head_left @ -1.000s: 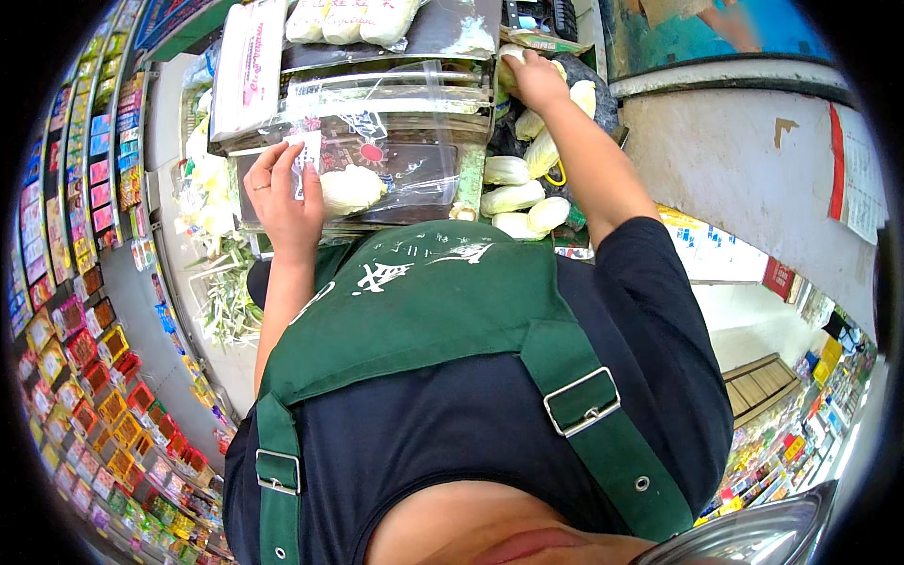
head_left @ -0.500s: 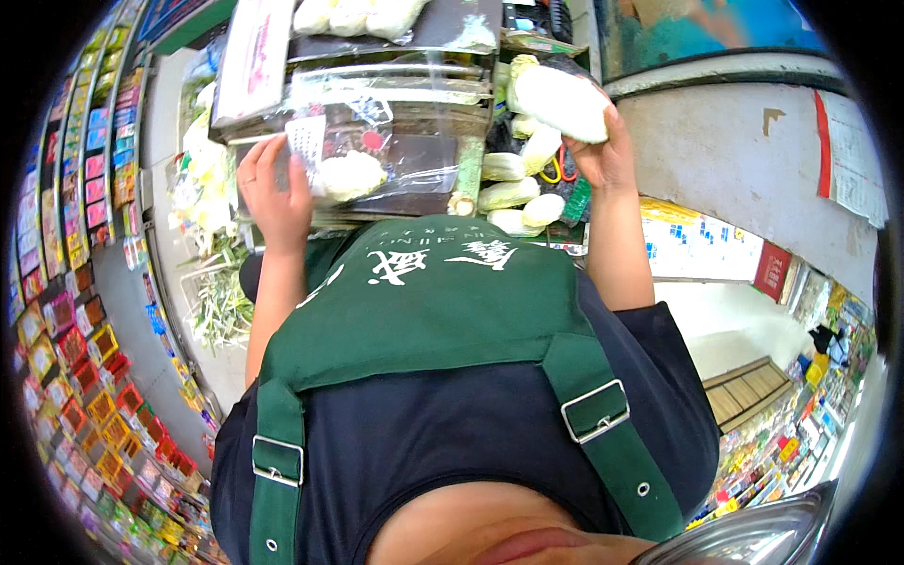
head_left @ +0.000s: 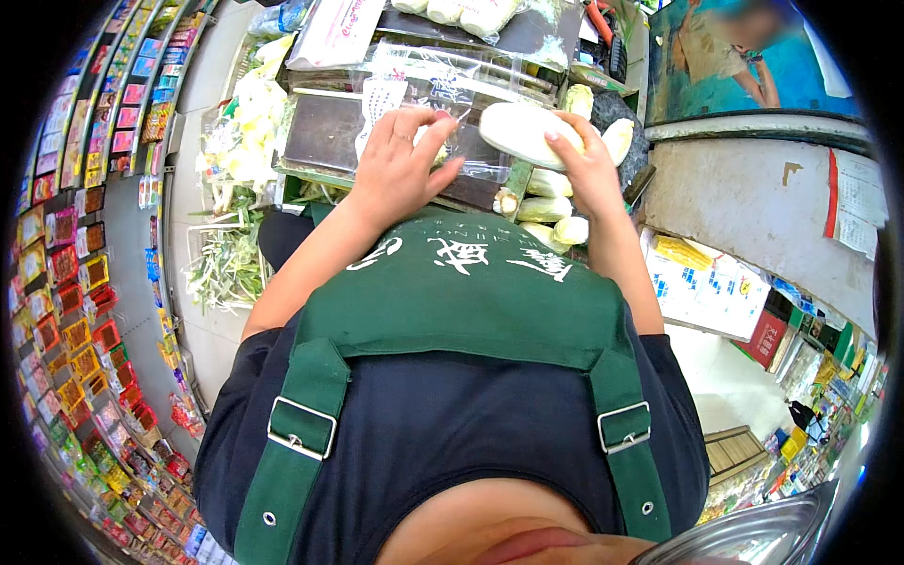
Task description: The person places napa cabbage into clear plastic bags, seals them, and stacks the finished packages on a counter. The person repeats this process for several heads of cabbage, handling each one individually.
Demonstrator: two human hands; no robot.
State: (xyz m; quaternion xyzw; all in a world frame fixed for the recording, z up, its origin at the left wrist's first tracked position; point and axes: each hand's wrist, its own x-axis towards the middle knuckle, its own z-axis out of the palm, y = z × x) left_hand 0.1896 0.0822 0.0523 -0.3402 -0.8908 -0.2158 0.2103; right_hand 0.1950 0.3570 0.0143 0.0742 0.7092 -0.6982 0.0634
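Closer to the clear bag (head_left: 454,87) than half a second ago, the cabbage (head_left: 520,130) is at its right side, gripped near one end by the right hand (head_left: 588,162); that one-ended hold could let it slip. Its long axis runs mostly sideways, free end pointing left. Whether the left hand (head_left: 397,162) grips the bag, I cannot tell.

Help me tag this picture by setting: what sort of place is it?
Probably a grocery shop, at a vegetable-preparing spot. Rows of colourful packets line the left side, a heap of loose pale leaves lies nearer, and the right hand holds a pale cabbage.
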